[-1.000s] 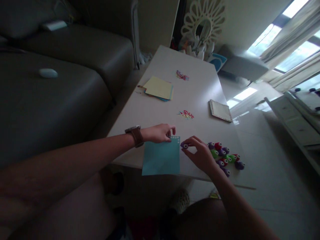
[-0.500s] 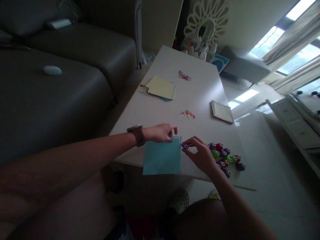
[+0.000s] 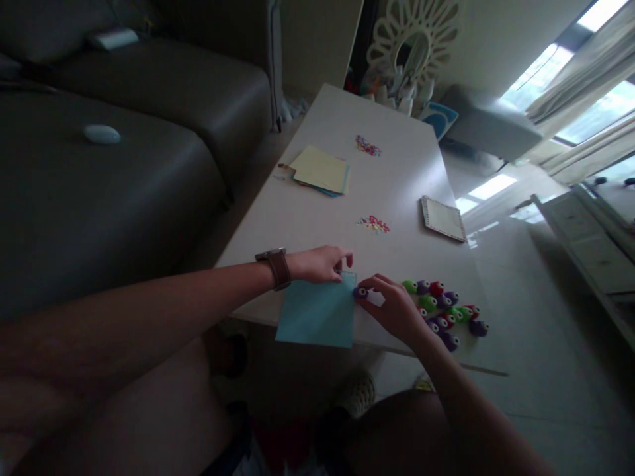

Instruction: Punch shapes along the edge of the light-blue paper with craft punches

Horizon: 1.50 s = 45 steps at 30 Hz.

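Note:
A light blue sheet of paper [image 3: 315, 314] lies at the near end of the table, its lower part jutting past the edge. Small punched shapes run along its top right corner. With bent fingers and the thumb on the paper, my left hand [image 3: 321, 263] grips the top edge. My right hand [image 3: 391, 305] pinches a small purple craft punch [image 3: 361, 291] between thumb and fingers, against the sheet's right edge. Several more craft punches [image 3: 445, 313] in purple, green and red, each with a white ring, stand grouped right of that hand.
On the white table [image 3: 397, 165] are a stack of coloured paper [image 3: 322, 170], two piles of small colourful bits, one nearer [image 3: 374, 224] and one farther [image 3: 368, 145], and a stack of bordered cards [image 3: 443, 219]. A dark sofa [image 3: 124, 178] stands left.
My right hand has brought the purple punch leftward onto the sheet's right edge. The sheet has turned slightly, its lower end shifting left. My left hand stays at the top edge.

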Each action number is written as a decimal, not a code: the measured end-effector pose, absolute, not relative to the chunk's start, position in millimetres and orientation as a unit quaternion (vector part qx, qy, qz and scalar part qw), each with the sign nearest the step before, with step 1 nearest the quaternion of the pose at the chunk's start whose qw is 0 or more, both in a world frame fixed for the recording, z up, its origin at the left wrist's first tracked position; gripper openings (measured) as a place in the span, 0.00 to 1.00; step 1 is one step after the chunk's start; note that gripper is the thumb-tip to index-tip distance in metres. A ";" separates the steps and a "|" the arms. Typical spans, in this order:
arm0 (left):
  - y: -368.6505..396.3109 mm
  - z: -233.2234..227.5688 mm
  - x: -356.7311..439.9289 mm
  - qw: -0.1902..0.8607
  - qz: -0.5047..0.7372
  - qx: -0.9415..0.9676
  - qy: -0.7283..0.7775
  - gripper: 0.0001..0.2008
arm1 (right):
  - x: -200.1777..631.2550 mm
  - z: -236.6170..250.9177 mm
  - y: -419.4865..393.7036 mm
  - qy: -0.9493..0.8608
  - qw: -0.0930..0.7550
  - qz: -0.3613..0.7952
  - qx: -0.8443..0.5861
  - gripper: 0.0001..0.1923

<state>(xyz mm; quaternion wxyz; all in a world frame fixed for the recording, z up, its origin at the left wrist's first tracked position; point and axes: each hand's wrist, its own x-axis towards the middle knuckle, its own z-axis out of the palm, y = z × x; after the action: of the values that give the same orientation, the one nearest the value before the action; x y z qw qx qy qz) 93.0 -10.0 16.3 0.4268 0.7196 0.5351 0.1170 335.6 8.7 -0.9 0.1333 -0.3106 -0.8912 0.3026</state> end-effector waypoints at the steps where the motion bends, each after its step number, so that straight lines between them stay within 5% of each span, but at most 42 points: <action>1: -10.4 16.2 93.3 0.421 0.113 0.723 0.536 0.19 | 335.4 -1.1 8.6 -0.893 0.128 0.304 -0.307 0.05; 9: -16.3 17.6 97.7 0.266 0.111 0.785 0.549 0.15 | 334.6 -0.1 9.5 -0.897 0.121 0.297 -0.303 0.07; 20: -26.1 13.5 102.3 0.311 0.030 0.769 0.558 0.12 | 334.7 -5.8 8.4 -0.777 0.113 0.473 -0.400 0.10; 45: -27.5 22.4 105.0 0.311 0.004 0.783 0.538 0.17 | 318.6 -9.6 6.7 -0.830 0.158 0.397 -0.359 0.07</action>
<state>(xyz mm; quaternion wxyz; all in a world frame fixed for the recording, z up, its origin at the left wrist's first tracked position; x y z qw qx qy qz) 105.0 -27.5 22.4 0.3108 0.7834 0.5382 0.0036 318.6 6.7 -9.6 0.1582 -0.3595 -0.8297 0.3968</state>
